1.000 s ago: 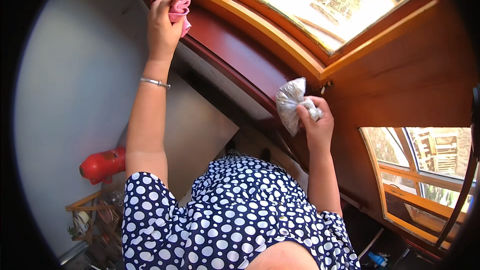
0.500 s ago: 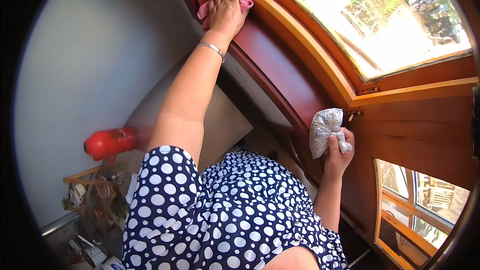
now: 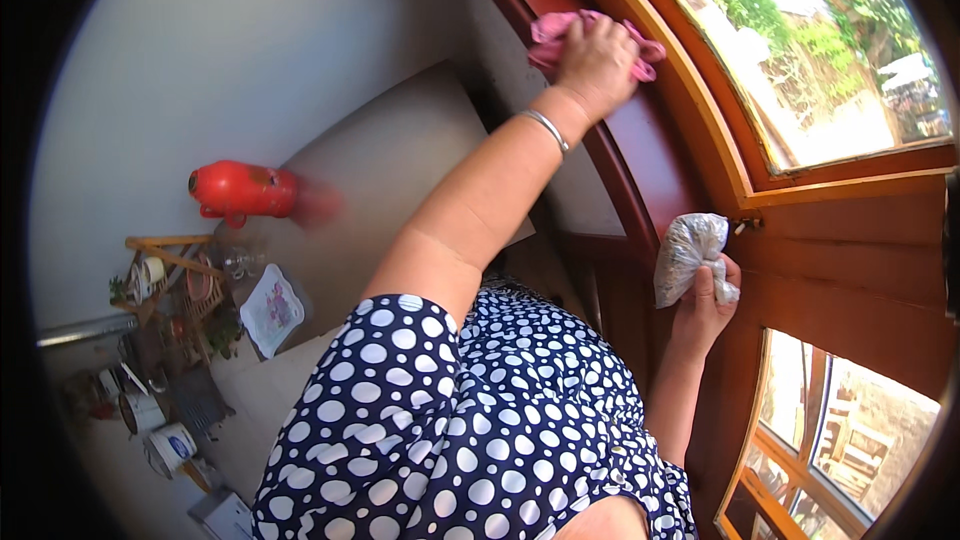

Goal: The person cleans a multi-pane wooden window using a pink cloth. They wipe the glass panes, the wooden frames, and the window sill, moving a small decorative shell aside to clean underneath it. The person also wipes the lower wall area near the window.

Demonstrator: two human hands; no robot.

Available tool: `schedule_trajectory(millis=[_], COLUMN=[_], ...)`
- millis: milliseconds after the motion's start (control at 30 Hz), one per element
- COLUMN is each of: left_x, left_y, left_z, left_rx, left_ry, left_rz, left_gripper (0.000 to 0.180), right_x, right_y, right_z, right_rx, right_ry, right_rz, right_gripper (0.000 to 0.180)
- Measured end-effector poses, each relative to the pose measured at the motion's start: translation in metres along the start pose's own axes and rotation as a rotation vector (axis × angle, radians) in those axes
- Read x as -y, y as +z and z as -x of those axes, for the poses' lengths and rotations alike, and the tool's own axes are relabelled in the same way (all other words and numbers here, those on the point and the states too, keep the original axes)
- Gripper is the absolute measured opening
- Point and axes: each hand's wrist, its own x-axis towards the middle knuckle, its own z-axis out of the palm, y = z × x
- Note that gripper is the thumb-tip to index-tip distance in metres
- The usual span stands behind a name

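Note:
My left hand (image 3: 598, 62) presses a crumpled pink cloth (image 3: 560, 32) flat against the dark red-brown wooden window frame (image 3: 650, 150), at its upper part beside the glass. A silver bangle sits on that wrist. My right hand (image 3: 708, 302) is lower and to the right, close to the frame, gripping a small clear plastic bag (image 3: 686, 252) with pale contents, bunched at its neck. A blue dress with white dots covers the lower middle of the view.
An open window (image 3: 810, 50) looks out on greenery and a sunlit yard. A lower window pane (image 3: 850, 440) is at the right. At the left stand a red flask (image 3: 240, 190), a wooden rack with cups and dishes (image 3: 170, 280) and a white tray (image 3: 270, 310).
My left hand with the pink cloth has slid along the wooden frame, rightward and downward in the view. My right hand keeps the bag, held beside the frame.

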Motion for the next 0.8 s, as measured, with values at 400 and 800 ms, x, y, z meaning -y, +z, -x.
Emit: schedule_trajectory(millis=[400, 800], left_x=[-0.148, -0.042], left_y=[-0.065, -0.032], left_z=[0.1, 0.065], left_rx=[0.05, -0.065], left_ry=[0.264, 0.037], left_rz=[0.251, 0.117], left_gripper=[0.048, 0.037], right_x=[0.031, 0.032], right_y=[-0.038, -0.018], right_z=[0.032, 0.037], right_rx=[0.06, 0.066], right_ry=[-0.046, -0.021], right_rz=[-0.034, -0.006], right_gripper=[0.037, 0.026])
